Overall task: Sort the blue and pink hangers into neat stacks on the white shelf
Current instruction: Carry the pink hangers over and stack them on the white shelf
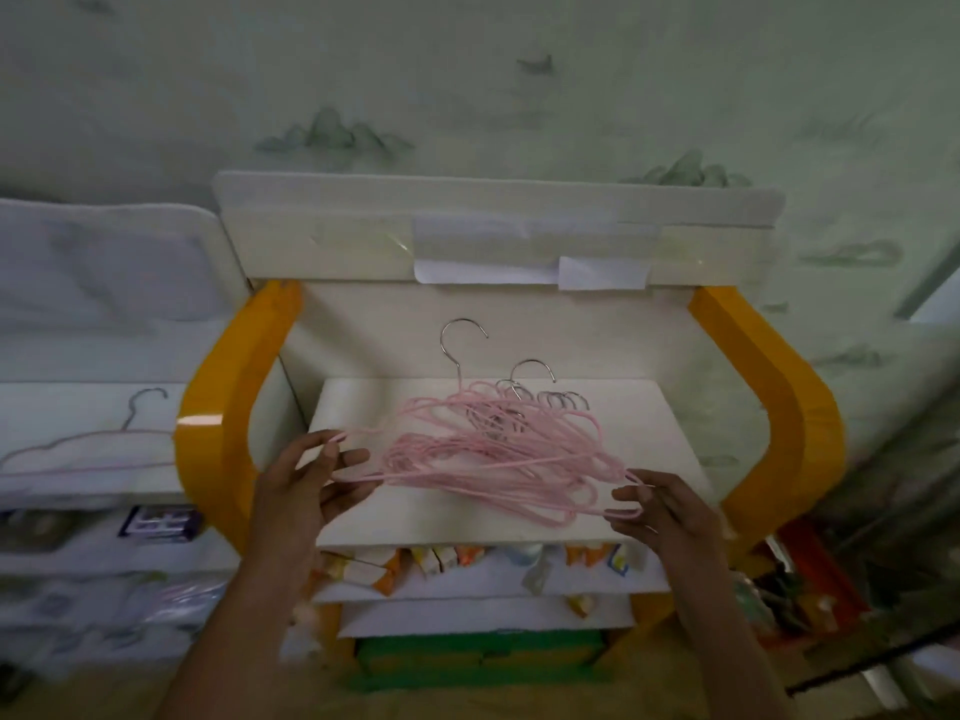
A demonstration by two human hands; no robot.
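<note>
A loose pile of several pink hangers (498,454) with silver hooks lies on the top board of the white shelf (660,423). One hanger sits uppermost and spans the whole pile. My left hand (317,480) pinches its left end between thumb and fingers. My right hand (654,506) pinches the right end near the shelf's front edge. The hooks point toward the back wall. No blue hanger is visible.
Orange side frames (218,433) flank the shelf on both sides. A second white shelf on the left holds a single pale hanger (88,444). Lower boards carry small packets (441,558). A red crate (810,579) with clutter stands at the right.
</note>
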